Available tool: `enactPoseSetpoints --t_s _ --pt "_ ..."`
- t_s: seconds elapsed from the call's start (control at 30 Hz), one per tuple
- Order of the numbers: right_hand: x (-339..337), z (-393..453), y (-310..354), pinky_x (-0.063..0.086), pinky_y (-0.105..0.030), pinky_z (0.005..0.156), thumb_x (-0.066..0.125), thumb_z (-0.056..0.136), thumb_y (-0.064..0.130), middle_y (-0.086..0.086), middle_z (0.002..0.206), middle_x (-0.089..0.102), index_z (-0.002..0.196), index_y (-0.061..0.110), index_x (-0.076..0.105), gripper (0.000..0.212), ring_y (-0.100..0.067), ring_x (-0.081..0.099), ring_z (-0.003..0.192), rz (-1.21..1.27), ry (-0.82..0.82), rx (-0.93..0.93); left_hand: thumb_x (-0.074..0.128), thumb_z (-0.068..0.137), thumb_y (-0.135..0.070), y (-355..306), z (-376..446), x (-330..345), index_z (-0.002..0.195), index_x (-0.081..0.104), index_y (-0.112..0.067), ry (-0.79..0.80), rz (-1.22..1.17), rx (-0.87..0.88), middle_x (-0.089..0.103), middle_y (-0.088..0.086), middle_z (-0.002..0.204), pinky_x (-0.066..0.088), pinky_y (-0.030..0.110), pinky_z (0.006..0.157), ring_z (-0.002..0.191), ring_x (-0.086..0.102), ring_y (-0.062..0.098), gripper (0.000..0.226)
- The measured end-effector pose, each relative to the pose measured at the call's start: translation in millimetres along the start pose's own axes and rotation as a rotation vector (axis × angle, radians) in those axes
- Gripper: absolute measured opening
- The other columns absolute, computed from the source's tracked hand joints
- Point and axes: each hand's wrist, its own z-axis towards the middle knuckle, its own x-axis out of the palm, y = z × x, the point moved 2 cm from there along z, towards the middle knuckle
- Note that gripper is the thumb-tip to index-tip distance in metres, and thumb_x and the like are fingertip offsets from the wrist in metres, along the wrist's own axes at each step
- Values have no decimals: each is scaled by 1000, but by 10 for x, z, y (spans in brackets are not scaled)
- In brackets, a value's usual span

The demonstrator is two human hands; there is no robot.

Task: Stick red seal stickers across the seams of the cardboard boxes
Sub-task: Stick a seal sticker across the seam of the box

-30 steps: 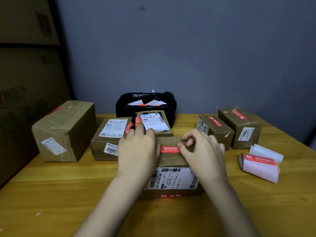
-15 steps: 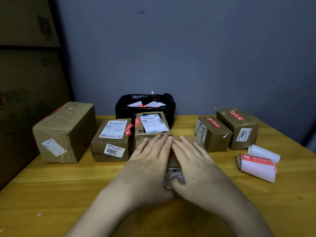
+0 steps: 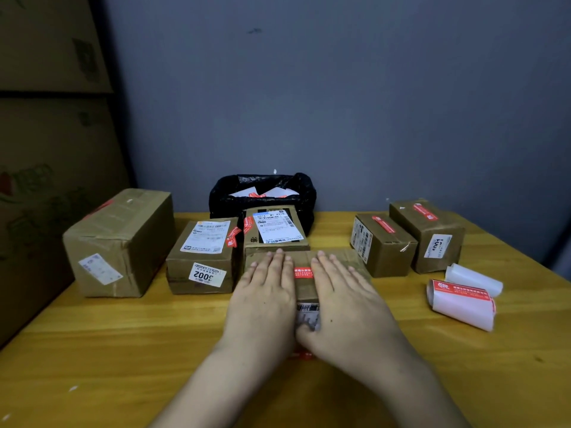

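A flat cardboard box lies in front of me on the wooden table. A red seal sticker runs across its top seam and shows between my hands. My left hand lies flat on the box's left half, fingers straight. My right hand presses flat on the right half, its thumb on the white barcode label. Another red sticker peeks out at the box's near edge. Most of the box is hidden under my hands.
Sealed boxes stand around: a large one at left, one marked 3002, one behind, two at right. A black-lined bin holds backing scraps. Sticker rolls lie at right.
One second ago my right hand pinched the sticker onto the seam. Both hands then flattened together over the box and have now slid apart, uncovering the stuck sticker.
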Motion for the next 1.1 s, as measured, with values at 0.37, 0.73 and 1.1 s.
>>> enactPoseSetpoints --t_s 0.37,0.73,1.1 --pt "-67 -76 -180 -3 -33 118 34 93 61 0 161 -13 153 16 -8 86 -13 -14 147 -52 0 114 40 93 -56 77 -61 -1 150 -13 -5 -48 -49 -53 -12 11 159 -5 32 118 148 -9 22 93" --pt "-56 -84 -201 3 -32 119 33 94 63 1 161 -13 153 23 -8 83 -14 -14 147 -76 10 74 36 95 -56 114 -84 6 149 -14 -4 -8 -50 -41 -14 12 159 -6 31 118 147 -11 22 91" --pt "-121 35 20 -11 -32 119 33 86 54 0 161 -13 153 15 -10 89 -14 -14 148 -81 3 -53 38 96 -40 -62 -6 -156 148 -16 -2 -10 36 33 -16 14 158 -2 37 121 147 -11 26 84"
